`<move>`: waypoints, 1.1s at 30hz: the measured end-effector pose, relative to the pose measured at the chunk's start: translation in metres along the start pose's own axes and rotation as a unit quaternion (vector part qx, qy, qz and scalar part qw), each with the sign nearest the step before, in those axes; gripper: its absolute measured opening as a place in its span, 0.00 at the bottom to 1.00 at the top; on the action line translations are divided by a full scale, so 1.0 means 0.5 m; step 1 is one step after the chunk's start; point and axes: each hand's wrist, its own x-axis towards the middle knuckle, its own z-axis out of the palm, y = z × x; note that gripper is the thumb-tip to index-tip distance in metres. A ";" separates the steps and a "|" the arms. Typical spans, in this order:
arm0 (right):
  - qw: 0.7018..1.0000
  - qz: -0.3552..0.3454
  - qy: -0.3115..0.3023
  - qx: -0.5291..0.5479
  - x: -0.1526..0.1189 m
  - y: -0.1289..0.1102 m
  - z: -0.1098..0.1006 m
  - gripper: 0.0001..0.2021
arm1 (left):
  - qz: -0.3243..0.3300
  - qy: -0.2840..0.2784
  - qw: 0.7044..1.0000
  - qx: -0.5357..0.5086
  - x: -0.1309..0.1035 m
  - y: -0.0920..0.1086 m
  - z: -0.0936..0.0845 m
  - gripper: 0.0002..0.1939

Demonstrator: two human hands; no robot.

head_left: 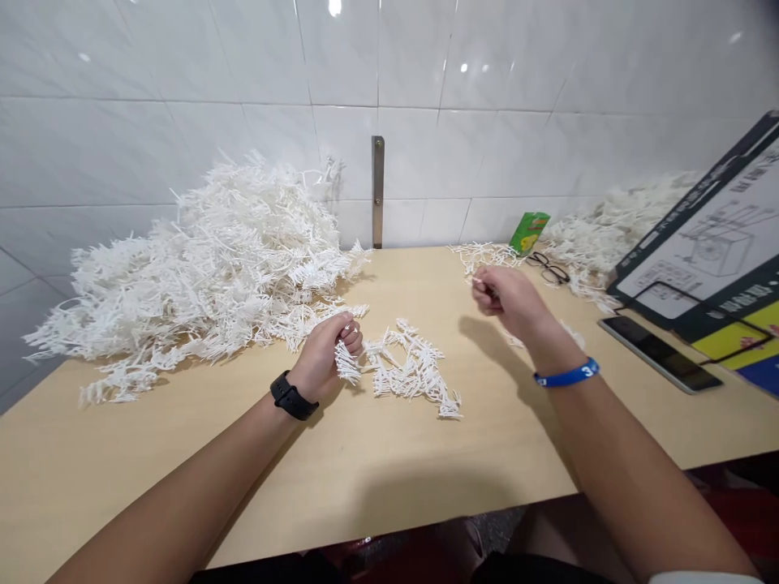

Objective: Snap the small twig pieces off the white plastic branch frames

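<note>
White branching plastic pieces form a big pile at the left against the wall. My left hand, with a black watch on its wrist, is closed round a white piece that hangs from its fingers. A small loose cluster of white pieces lies on the table just right of that hand. Above the table on the right, my right hand is closed, with a blue band on its wrist. A tiny white bit shows at its fingertips, too small to make out.
A green box and black glasses stand at the back right, beside a second white pile. A phone lies on the wooden table before a large printed box. A metal bracket is on the wall.
</note>
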 end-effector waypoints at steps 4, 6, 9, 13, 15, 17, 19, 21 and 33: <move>0.909 0.007 0.085 -0.409 0.016 0.017 -0.133 0.12 | 0.004 0.008 1.000 0.020 0.000 0.002 -0.001 0.18; 0.889 0.034 0.080 -0.450 0.013 0.029 -0.173 0.12 | -0.006 0.019 1.000 0.020 0.000 0.000 0.001 0.18; 0.882 0.012 0.106 -0.458 0.005 0.032 -0.173 0.09 | -0.006 0.029 0.999 0.041 0.001 -0.006 0.002 0.16; 0.926 -0.069 0.045 -0.369 -0.021 0.008 -0.043 0.08 | 0.021 0.032 0.991 0.130 0.000 -0.013 0.003 0.13; 0.958 -0.047 -0.117 -0.257 -0.041 -0.001 0.054 0.11 | 0.037 0.050 0.984 0.166 0.000 -0.015 0.003 0.11; 0.951 -0.026 -0.231 -0.202 -0.061 0.004 0.144 0.14 | 0.057 0.063 0.977 0.195 0.002 -0.016 0.003 0.10; 0.942 -0.069 -0.259 -0.204 -0.075 0.021 0.209 0.15 | 0.071 0.063 0.970 0.225 0.005 -0.019 0.002 0.09; 0.947 -0.081 -0.244 -0.192 -0.082 0.045 0.244 0.14 | 0.065 0.055 0.966 0.246 0.007 -0.022 0.000 0.09; 0.984 -0.001 -0.175 -0.028 -0.073 0.092 0.220 0.14 | 0.014 -0.072 0.934 0.351 0.003 -0.014 -0.007 0.16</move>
